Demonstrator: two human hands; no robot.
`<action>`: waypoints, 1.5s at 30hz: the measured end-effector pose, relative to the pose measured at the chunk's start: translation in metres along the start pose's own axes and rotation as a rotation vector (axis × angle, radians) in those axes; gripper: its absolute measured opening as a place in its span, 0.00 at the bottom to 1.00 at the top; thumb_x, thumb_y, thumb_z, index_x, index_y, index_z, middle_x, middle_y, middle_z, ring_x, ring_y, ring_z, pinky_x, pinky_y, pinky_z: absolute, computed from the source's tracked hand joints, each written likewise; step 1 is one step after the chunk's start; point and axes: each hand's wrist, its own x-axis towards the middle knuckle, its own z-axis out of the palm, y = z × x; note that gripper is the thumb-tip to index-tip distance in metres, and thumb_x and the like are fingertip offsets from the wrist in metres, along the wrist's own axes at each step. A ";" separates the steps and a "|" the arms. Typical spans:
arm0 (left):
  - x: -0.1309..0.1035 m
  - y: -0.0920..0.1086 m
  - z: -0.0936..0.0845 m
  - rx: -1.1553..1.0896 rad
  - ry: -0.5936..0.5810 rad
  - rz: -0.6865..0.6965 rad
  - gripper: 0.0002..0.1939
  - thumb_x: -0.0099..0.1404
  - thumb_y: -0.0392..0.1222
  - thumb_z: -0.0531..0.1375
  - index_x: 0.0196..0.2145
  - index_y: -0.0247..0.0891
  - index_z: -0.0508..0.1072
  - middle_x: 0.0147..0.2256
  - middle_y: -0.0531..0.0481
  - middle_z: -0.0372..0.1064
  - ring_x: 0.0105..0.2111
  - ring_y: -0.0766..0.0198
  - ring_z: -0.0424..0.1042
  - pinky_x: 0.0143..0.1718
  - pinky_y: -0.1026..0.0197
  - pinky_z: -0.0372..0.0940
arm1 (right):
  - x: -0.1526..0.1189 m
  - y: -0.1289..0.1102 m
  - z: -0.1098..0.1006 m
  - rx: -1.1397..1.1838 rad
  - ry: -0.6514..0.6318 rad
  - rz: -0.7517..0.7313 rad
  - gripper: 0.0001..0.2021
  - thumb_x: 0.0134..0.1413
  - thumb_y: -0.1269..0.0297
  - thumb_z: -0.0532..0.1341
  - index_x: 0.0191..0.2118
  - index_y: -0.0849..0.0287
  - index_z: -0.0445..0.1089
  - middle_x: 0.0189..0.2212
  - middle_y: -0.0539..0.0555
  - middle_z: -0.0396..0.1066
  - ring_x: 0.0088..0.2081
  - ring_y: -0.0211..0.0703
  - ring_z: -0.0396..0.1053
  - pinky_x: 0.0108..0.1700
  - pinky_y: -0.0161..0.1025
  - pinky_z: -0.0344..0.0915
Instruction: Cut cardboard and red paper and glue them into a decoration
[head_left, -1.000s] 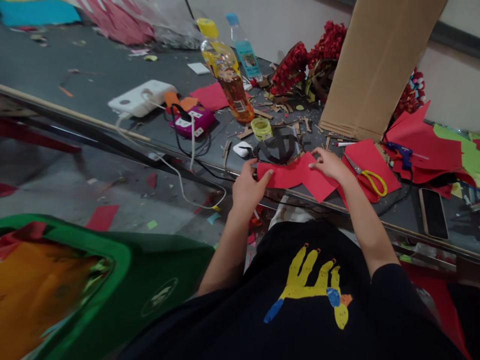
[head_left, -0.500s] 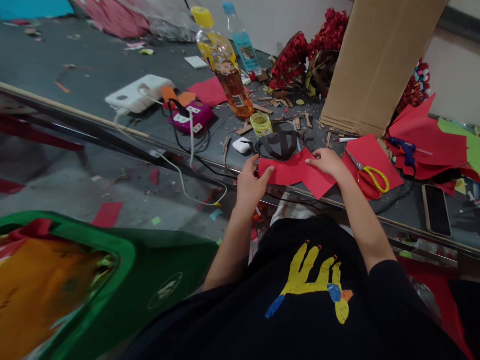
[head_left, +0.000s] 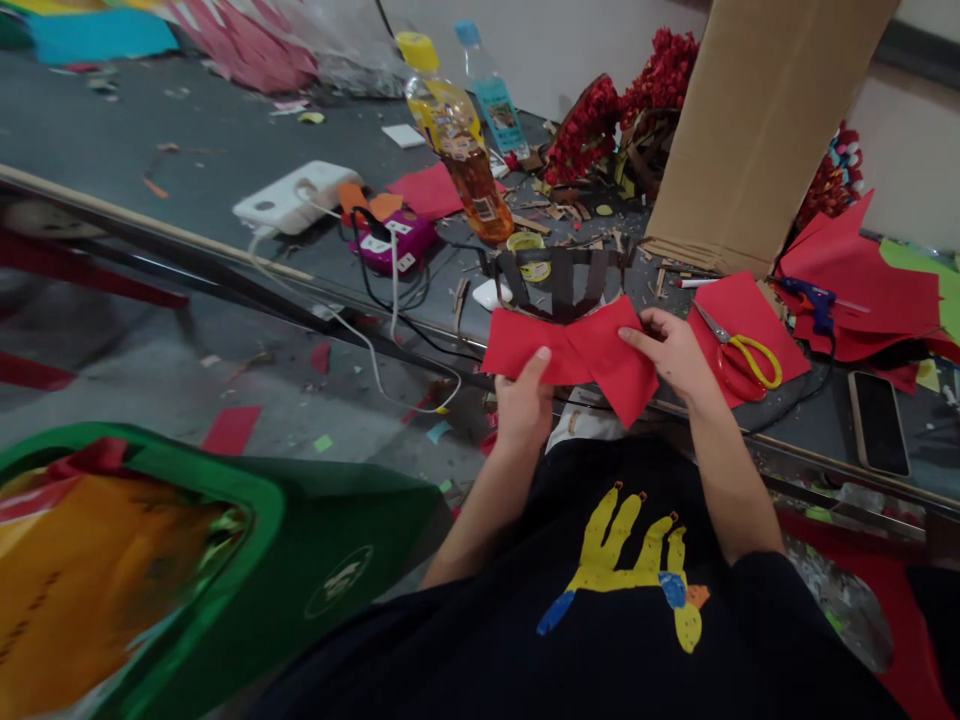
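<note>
Red paper (head_left: pixel 570 350) is held up at the bench edge in front of my body, with dark strips (head_left: pixel 570 280) rising in an arched frame along its upper edge. My left hand (head_left: pixel 525 400) grips the paper's left part from below, thumb on the near face and fingers hidden behind. At the right part, my right hand (head_left: pixel 671 350) pinches the paper's edge between thumb and fingers. Beyond the strips stand a small yellow tub (head_left: pixel 529 255) and a white rounded case (head_left: pixel 492 294), both partly covered.
Scissors (head_left: pixel 750 355) lie on red paper to the right, near a blue glue gun (head_left: pixel 810 300) and a phone (head_left: pixel 879 422). Bottles (head_left: pixel 469 170), a purple power strip (head_left: pixel 397 240) and a cardboard sheet (head_left: pixel 757 130) stand behind. A green bin (head_left: pixel 352 500) is at lower left.
The red paper has been raised and tilted, and the dark strips now stand up from it. My left hand has shifted lower, beneath the paper; my right hand still pinches the right part.
</note>
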 end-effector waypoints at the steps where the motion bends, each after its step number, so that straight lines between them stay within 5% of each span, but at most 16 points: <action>1: -0.008 0.000 0.004 -0.014 -0.013 -0.017 0.22 0.43 0.45 0.72 0.37 0.38 0.72 0.36 0.47 0.75 0.38 0.58 0.75 0.44 0.56 0.70 | -0.006 -0.002 0.001 0.033 0.004 0.004 0.17 0.41 0.50 0.67 0.27 0.57 0.65 0.25 0.47 0.66 0.29 0.36 0.62 0.32 0.34 0.60; 6: -0.030 -0.002 0.021 -0.016 -0.102 -0.065 0.25 0.41 0.42 0.72 0.38 0.37 0.73 0.36 0.48 0.76 0.40 0.57 0.75 0.47 0.54 0.69 | -0.032 -0.006 -0.001 0.116 0.070 0.008 0.18 0.39 0.50 0.69 0.30 0.57 0.67 0.26 0.47 0.66 0.29 0.36 0.62 0.33 0.34 0.61; 17: -0.044 -0.008 0.032 0.103 -0.014 -0.061 0.26 0.37 0.41 0.73 0.35 0.35 0.73 0.34 0.46 0.76 0.36 0.57 0.75 0.42 0.54 0.71 | -0.060 0.008 -0.011 0.147 0.209 0.030 0.17 0.42 0.51 0.67 0.30 0.56 0.64 0.24 0.46 0.62 0.26 0.34 0.59 0.29 0.33 0.59; 28: -0.053 -0.010 0.033 0.301 -0.052 0.053 0.26 0.39 0.44 0.74 0.37 0.34 0.72 0.36 0.43 0.76 0.38 0.53 0.76 0.46 0.52 0.71 | -0.065 0.012 -0.015 0.007 0.421 -0.057 0.18 0.48 0.45 0.61 0.27 0.56 0.63 0.22 0.46 0.55 0.26 0.34 0.53 0.28 0.32 0.55; 41: -0.052 -0.021 0.034 0.276 -0.104 0.062 0.26 0.41 0.45 0.74 0.38 0.35 0.73 0.37 0.44 0.76 0.39 0.55 0.76 0.46 0.53 0.71 | -0.065 0.022 -0.017 0.087 0.489 -0.039 0.18 0.46 0.46 0.61 0.28 0.56 0.65 0.24 0.47 0.59 0.26 0.35 0.54 0.29 0.33 0.55; 45: -0.050 -0.021 0.041 0.210 -0.201 0.032 0.22 0.44 0.45 0.73 0.36 0.37 0.74 0.38 0.45 0.76 0.40 0.56 0.76 0.45 0.55 0.72 | -0.062 0.021 -0.020 0.122 0.540 -0.085 0.17 0.46 0.47 0.63 0.27 0.56 0.63 0.23 0.47 0.58 0.27 0.35 0.56 0.31 0.34 0.58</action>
